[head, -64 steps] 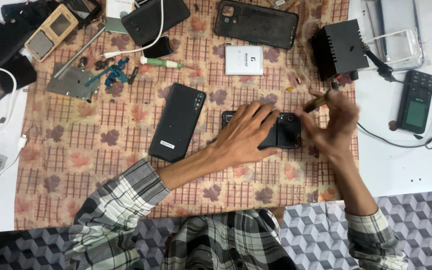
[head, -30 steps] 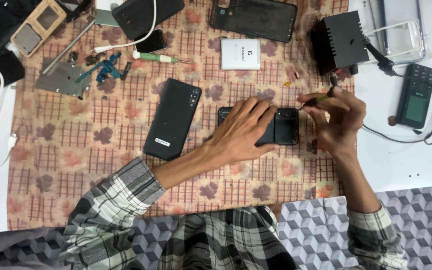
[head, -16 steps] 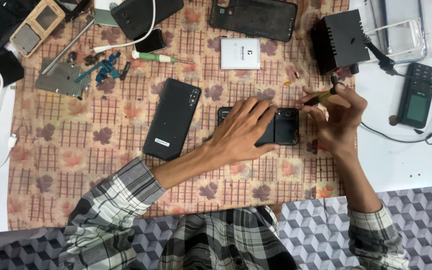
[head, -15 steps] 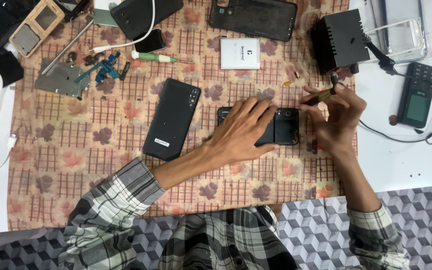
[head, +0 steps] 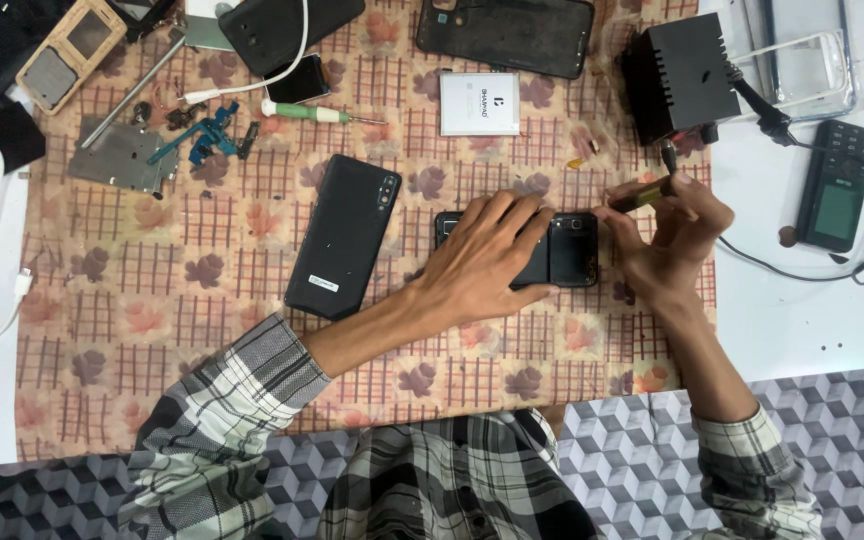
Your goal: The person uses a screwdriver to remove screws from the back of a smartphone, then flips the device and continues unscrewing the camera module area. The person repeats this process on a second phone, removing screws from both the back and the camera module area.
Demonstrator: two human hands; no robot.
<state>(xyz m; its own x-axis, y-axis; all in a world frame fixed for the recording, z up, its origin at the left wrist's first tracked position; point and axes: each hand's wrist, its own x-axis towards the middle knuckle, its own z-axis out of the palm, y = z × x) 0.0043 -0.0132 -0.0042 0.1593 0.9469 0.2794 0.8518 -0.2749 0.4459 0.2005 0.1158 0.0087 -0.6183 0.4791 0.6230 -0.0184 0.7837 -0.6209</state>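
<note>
My left hand (head: pixel 482 262) lies flat with fingers spread on a black phone (head: pixel 570 250) in the middle of the patterned cloth (head: pixel 152 300), pressing it down. My right hand (head: pixel 670 238) is just right of that phone and pinches a small screwdriver (head: pixel 640 197) with a yellowish grip, its tip pointing left toward the phone's top right corner. A second black phone (head: pixel 344 235) lies face down, apart from the hands, to the left.
A white battery (head: pixel 479 103), a green-handled screwdriver (head: pixel 310 112), a metal plate (head: pixel 120 157) and blue parts (head: pixel 204 135) lie further back. A black box (head: pixel 679 75) stands at the back right. A handset with a screen (head: pixel 835 186) and cables rest on the white table.
My right hand, blurred and lower at first, has risen and settled by the phone's right end with the screwdriver. My left hand has stayed pressed on the phone.
</note>
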